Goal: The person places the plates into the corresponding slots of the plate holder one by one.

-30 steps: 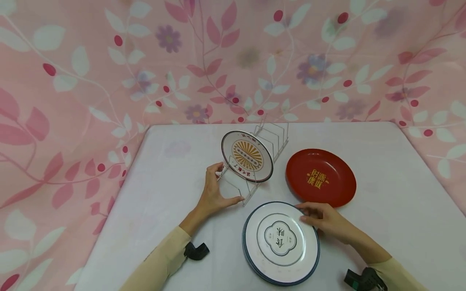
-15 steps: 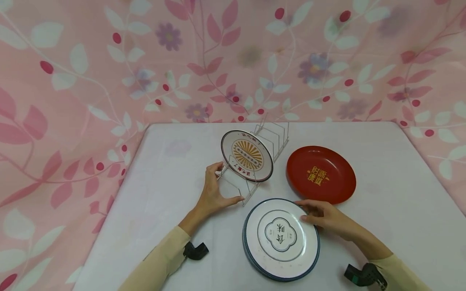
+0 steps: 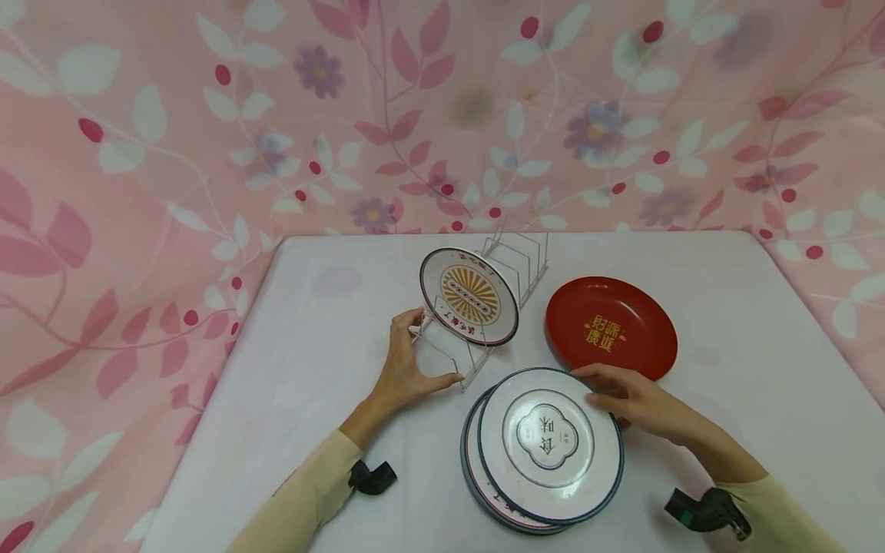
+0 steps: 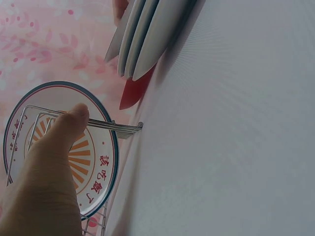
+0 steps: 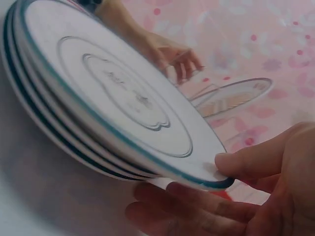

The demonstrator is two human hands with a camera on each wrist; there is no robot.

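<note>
My right hand (image 3: 639, 401) pinches the rim of the top plate (image 3: 549, 444), a white one with a dark blue edge and black characters. Thumb above and fingers below its edge show in the right wrist view. That plate overhangs a stack of similar plates (image 3: 477, 491), shifted right of them and tilted up at the right-hand side. My left hand (image 3: 406, 361) grips the near end of a wire plate rack (image 3: 442, 352), thumb and fingers at its two sides. A white plate with an orange sunburst (image 3: 470, 296) stands on edge in the rack.
A red oval plate (image 3: 611, 326) with gold characters lies right of the rack, just behind my right hand. The rack's far slots (image 3: 522, 265) reach toward the back edge of the white table (image 3: 332, 322). A pink floral cloth (image 3: 387, 115) hangs behind.
My right hand has pulled the top plate rightward and slightly away, off line with the stack, baring part of the plate beneath. The left hand and rack stay where they were.
</note>
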